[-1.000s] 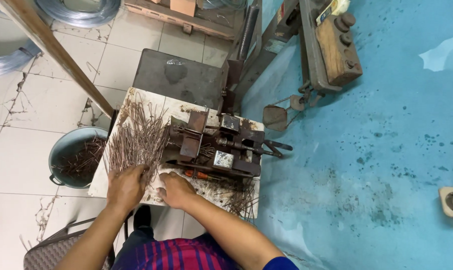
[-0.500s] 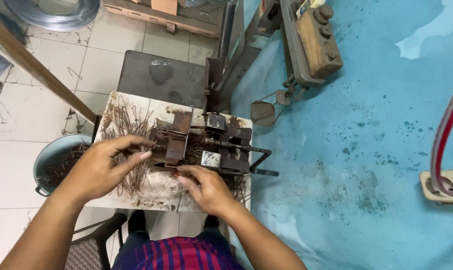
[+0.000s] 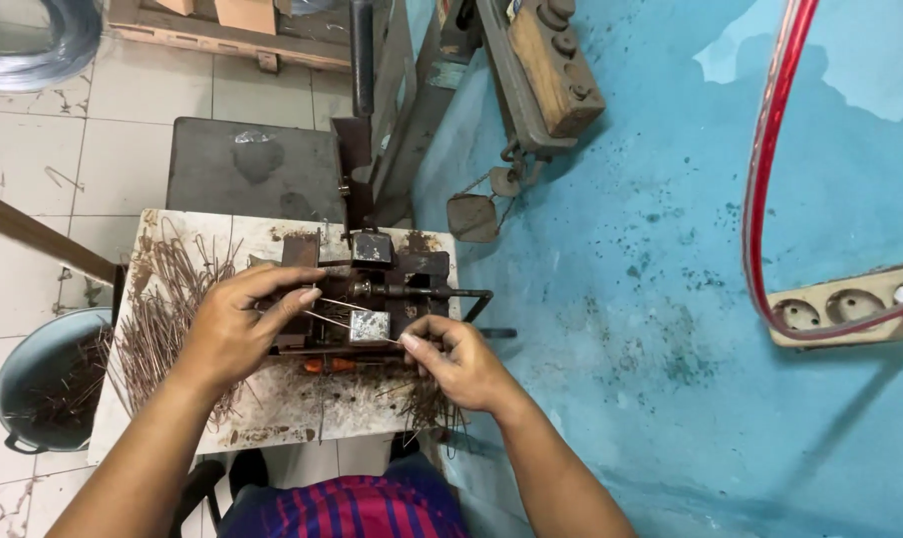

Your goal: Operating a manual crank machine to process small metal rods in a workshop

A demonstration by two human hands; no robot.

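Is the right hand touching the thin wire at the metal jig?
Touching. The head view shows the right hand pinching one end of the thin wire between its fingertips, beside the metal jig.

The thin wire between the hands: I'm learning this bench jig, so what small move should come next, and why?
Probably seat the wire down into the rusty jig. The left hand and right hand each pinch an end, and it lies slanted across the small metal block; whether it sits in any slot cannot be told.
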